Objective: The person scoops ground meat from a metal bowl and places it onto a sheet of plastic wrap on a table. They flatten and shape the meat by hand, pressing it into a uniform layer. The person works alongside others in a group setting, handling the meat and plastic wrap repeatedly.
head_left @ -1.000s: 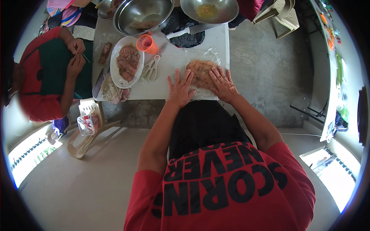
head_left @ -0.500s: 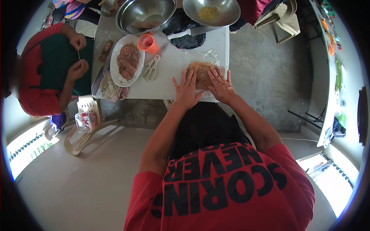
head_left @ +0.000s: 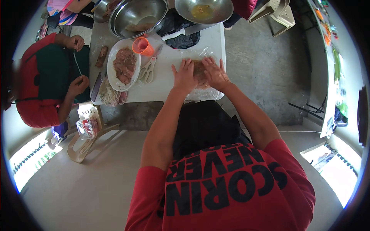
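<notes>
A flattened piece of reddish-brown meat (head_left: 200,73) lies on clear plastic wrap (head_left: 204,94) at the table's near right corner. My left hand (head_left: 185,76) rests on its left side, fingers stretched forward and thumb apart. From the right, my right hand (head_left: 216,73) lies over the meat with its fingers extended across the top. Both palms face down, and part of the meat is hidden beneath them. Neither hand grips anything.
Left of my hands are white-handled scissors (head_left: 148,71), an orange cup (head_left: 143,46) and an oval plate (head_left: 111,71) of raw meat. A knife (head_left: 175,35) lies on a black bag (head_left: 189,41) near steel bowls (head_left: 163,19). A co-worker (head_left: 46,77) at left holds a string (head_left: 77,62).
Both hands have moved closer together and farther forward over the meat, covering more of it. The co-worker's hands are farther apart, with the string stretched between them. The whole view has shifted slightly.
</notes>
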{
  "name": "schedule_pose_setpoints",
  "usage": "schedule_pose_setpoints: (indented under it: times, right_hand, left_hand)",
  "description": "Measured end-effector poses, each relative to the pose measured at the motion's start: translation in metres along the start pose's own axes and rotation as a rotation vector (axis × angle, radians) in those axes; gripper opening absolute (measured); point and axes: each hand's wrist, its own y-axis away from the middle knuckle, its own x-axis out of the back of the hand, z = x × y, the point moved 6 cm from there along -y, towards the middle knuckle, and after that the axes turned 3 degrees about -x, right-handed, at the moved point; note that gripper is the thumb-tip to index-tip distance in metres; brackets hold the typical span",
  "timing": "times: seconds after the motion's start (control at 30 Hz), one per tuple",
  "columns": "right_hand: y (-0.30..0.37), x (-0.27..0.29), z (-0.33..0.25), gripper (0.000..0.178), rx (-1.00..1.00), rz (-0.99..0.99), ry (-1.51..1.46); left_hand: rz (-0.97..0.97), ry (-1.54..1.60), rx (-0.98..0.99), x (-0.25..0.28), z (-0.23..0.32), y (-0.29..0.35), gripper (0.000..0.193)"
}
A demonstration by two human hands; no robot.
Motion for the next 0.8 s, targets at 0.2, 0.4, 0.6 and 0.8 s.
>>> schedule_pose_setpoints:
  times: [0.2,0.4,0.6,0.8]
  right_hand:
    - [0.034,0.048,0.007,0.05,-0.16,0.269,-0.19]
    - [0.091,0.002,-0.037,0.066,-0.223,0.008,-0.057]
    - [0.099,-0.008,-0.045,0.069,-0.316,-0.032,-0.016]
    - [0.098,0.001,-0.071,0.064,-0.454,0.169,-0.042]
  left_hand:
    - [0.216,0.004,-0.114,0.031,-0.011,0.006,0.058]
    - [-0.022,-0.089,-0.25,-0.007,-0.003,0.037,0.079]
    - [-0.095,-0.04,-0.241,-0.003,-0.017,0.032,0.084]
    - [-0.071,-0.044,-0.189,0.021,-0.053,0.05,0.085]
